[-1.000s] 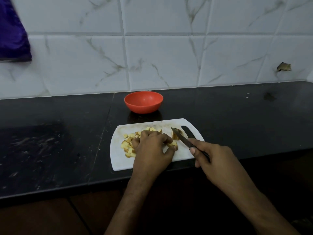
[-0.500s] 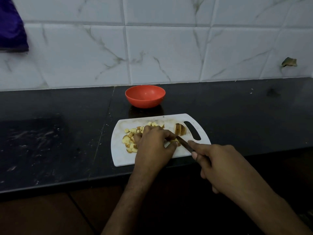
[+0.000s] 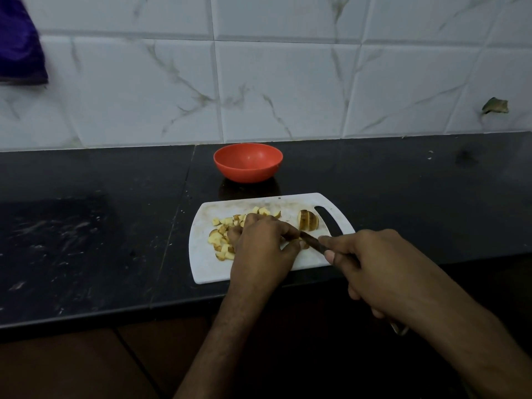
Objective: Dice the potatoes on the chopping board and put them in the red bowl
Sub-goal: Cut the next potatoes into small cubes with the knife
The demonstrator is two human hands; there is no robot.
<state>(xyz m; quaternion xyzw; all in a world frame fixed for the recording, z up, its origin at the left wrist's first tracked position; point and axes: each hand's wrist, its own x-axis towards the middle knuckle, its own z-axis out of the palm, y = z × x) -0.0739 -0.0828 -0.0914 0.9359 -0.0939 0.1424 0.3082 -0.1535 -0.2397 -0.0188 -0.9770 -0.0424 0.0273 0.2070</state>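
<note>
Left hand (image 3: 263,249) curled down on the white chopping board (image 3: 207,272), fingertips pinching a small potato piece (image 3: 302,243) at the board's middle, diced potato cubes (image 3: 223,237) heaped just beside and partly under its knuckles on the left. Right hand (image 3: 377,272) clenched round the handle of a knife (image 3: 312,242), dark blade angled left and touching or nearly touching that held piece, exact contact hard to tell in the dim light. Sliced potato chunk (image 3: 308,220) standing apart toward the board's far right, just beside the handle slot (image 3: 328,221). Red bowl (image 3: 248,162) beyond the board's far edge, near but not touching, nothing visible inside. Board lying close to the front edge of the black countertop (image 3: 86,240), near corner almost at the lip; broad dark counter surface to the left and to the right. White marbled tile wall (image 3: 273,82) behind the bowl, purple cloth (image 3: 20,44) hanging at the top left, a small brownish scrap (image 3: 495,105) stuck on the wall at the right. Between board and bowl only a strip of bare counter
</note>
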